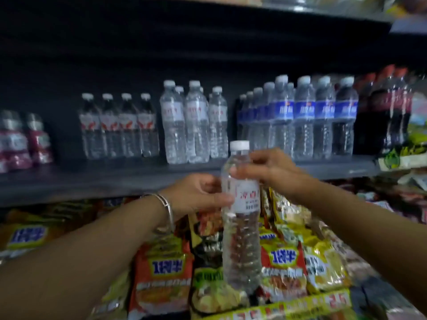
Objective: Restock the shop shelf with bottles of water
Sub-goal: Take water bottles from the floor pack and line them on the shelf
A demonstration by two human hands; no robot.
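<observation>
Before the dark shelf [161, 179], both arms reach forward: left hand [196, 195] grips the clear white-capped plastic water bottle [241, 218] at its label, right hand [265, 169] pinches its shoulder, upright.

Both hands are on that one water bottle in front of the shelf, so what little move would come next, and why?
Probably lifting the bottle up and forward onto the shelf, beside the white-label bottles. The left hand and right hand hold it upright below the shelf edge, its label seems to match that group, and bare shelf shows in front of them.
</observation>
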